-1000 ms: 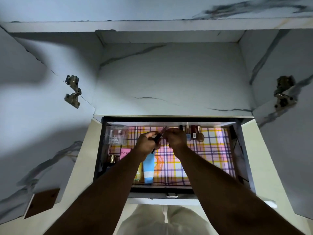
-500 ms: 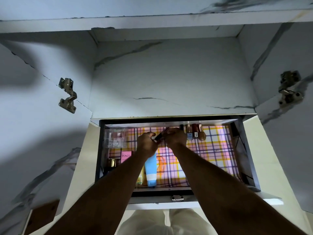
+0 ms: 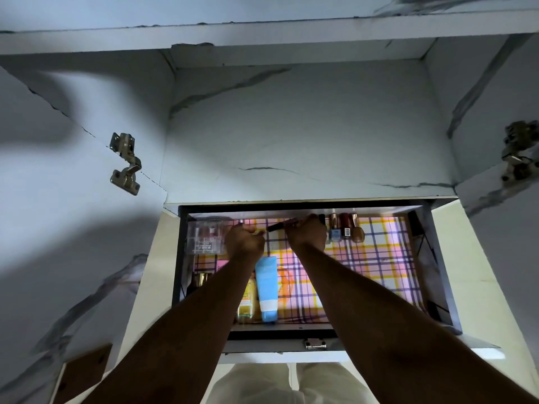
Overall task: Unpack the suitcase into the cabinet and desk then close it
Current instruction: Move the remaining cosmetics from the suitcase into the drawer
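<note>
Both hands have slid toward the drawer (image 3: 443, 290) back; right hand (image 3: 306, 233) pinches a dark cosmetic stick (image 3: 281, 225), tip blurred; left hand (image 3: 244, 242) curled, its contents hidden.

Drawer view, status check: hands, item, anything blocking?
Right hand grips dark slim stick over drawer back. Left hand curled, contents hidden. Nail polish bottles right beside right hand.
</note>
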